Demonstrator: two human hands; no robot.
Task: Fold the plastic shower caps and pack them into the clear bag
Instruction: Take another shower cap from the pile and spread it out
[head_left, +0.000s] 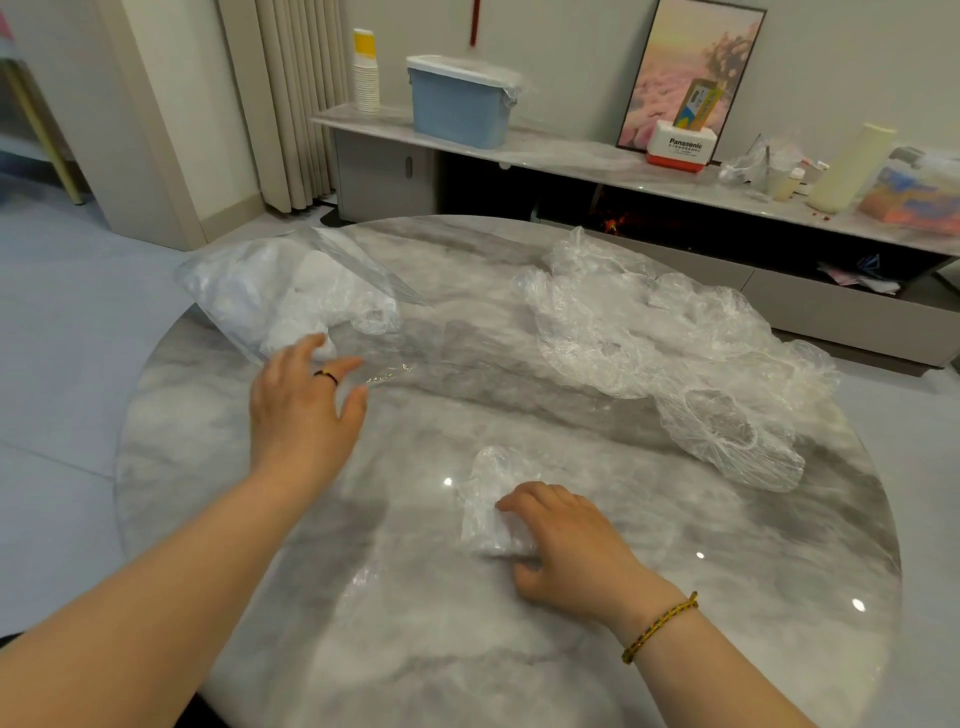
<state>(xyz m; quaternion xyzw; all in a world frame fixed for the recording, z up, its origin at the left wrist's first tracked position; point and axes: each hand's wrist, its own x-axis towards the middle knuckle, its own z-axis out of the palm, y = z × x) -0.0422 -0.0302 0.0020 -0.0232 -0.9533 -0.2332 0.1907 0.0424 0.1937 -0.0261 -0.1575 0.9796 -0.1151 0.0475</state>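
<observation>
A folded shower cap (488, 499) lies on the round marble table (467, 649) near the front. My right hand (566, 540) grips its near end with curled fingers. My left hand (301, 410) hovers with fingers spread just short of the clear bag (280, 296), which lies at the table's far left with several folded caps inside. The bag's mouth faces right, toward the table's middle. A heap of loose, crumpled shower caps (670, 343) covers the far right of the table.
Behind the table runs a low marble cabinet (571, 156) with a blue bin (460, 101), stacked paper cups (366, 73), a framed picture (691, 73) and assorted bottles. A curtain (291, 104) hangs at the back left. Grey floor surrounds the table.
</observation>
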